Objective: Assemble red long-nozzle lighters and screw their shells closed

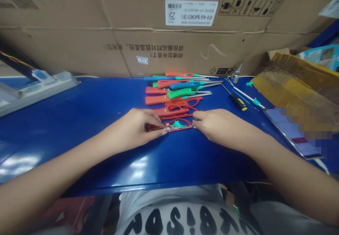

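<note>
An opened red lighter casing [182, 127] lies in front of me, with a green trigger piece [178, 124] and thin white wires showing inside. My left hand [143, 125] is closed round its left end, thumb and fingers on the shell and the parts in it. At the other end, the fingertips of my right hand [212, 122] pinch the casing's narrow tip; what exactly lies between them is too small to make out. Just behind are another red casing [173, 113] and several finished-looking long-necked lighters, among them a green lighter [182, 93] and an orange lighter [156, 100].
A yellow-and-black screwdriver [237, 102] lies right of the lighters. Further right are a loose metal lighter tube [245, 95], a phone [291, 132] and a taped cardboard piece [278, 86]. A white power strip [53, 88] sits at left. Cardboard [148, 12] walls the back of the blue table [111, 168].
</note>
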`<state>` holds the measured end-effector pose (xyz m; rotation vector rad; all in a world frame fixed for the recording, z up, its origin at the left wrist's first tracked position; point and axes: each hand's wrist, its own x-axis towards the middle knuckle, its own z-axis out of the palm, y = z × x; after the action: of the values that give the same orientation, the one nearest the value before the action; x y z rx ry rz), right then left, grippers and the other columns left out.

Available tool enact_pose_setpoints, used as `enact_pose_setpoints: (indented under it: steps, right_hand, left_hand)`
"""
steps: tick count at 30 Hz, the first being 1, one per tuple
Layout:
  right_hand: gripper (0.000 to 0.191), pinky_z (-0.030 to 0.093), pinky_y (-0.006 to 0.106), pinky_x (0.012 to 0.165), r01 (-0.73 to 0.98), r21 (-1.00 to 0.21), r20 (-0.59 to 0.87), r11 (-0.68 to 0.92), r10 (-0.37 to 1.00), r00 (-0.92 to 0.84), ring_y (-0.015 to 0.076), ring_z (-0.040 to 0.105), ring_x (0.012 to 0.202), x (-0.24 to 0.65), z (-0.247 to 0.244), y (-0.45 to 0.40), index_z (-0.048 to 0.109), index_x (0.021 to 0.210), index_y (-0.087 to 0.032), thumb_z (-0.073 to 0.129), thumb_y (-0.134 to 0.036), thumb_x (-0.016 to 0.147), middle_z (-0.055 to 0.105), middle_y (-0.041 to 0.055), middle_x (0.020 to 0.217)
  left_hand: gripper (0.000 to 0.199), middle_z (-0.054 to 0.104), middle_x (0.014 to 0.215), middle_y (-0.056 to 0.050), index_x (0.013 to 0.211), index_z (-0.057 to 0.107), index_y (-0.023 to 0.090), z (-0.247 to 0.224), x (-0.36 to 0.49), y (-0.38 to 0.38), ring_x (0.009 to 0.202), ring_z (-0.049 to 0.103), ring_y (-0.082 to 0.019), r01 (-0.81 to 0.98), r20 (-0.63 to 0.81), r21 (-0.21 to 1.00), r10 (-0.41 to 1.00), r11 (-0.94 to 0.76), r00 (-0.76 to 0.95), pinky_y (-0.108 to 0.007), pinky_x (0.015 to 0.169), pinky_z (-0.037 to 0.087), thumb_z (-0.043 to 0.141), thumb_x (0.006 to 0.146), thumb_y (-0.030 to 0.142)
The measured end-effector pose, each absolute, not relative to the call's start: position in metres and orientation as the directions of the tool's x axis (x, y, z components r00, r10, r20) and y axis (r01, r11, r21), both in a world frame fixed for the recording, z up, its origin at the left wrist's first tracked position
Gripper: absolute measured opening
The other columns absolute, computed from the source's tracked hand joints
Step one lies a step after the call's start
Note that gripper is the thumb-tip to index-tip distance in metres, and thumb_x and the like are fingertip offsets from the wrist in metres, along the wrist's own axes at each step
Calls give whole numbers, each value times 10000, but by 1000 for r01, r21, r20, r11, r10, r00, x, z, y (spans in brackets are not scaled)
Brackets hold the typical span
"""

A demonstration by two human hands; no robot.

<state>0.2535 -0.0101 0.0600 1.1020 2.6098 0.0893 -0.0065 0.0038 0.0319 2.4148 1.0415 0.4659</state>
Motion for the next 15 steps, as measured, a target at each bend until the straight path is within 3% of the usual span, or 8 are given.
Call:
enact_pose_setpoints:
  steps: [4, 9, 12, 15]
  right_hand:
    - [290, 331, 303, 578, 708, 41, -136, 705, 706, -695, 161, 626, 713, 269, 55, 0, 744, 805, -168, 523, -222, 985, 700, 66, 885]
    - [242, 379, 294, 613, 714, -57, 2, 698, 715, -699, 191, 668, 813, 275, 49, 0, 759, 971, -206, 571, -358, 974, 731, 59, 997]
    - [230, 421, 289, 669, 694, -139, 72, 706, 706, -704, 200, 677, 915, 268, 46, -2, 717, 1092, -213, 543, -327, 994, 718, 66, 1121]
    - [200, 440, 287, 715, 663, -221, 66, 716, 689, -722, 196, 673, 939, 262, 38, 0, 696, 1066, -208, 511, -257, 1006, 718, 54, 1086]
  left_hand:
    - [191, 791, 974, -37, 951, 812, 243, 33, -5, 5, 873, 745, -203, 584, 130, 549, 751, -598, 647, -340, 838, 593, 655, 922, 346]
    - [169, 792, 935, -38, 874, 809, 231, 29, -4, 7, 836, 748, -204, 575, 128, 591, 770, -566, 626, -335, 823, 598, 694, 886, 354]
    - [156, 790, 957, -33, 907, 809, 236, 30, -4, 6, 848, 745, -205, 594, 126, 551, 762, -586, 635, -324, 806, 593, 685, 893, 331]
    - [162, 786, 994, -20, 973, 803, 258, 33, -5, 3, 880, 739, -213, 641, 113, 463, 758, -613, 643, -327, 809, 581, 663, 913, 315]
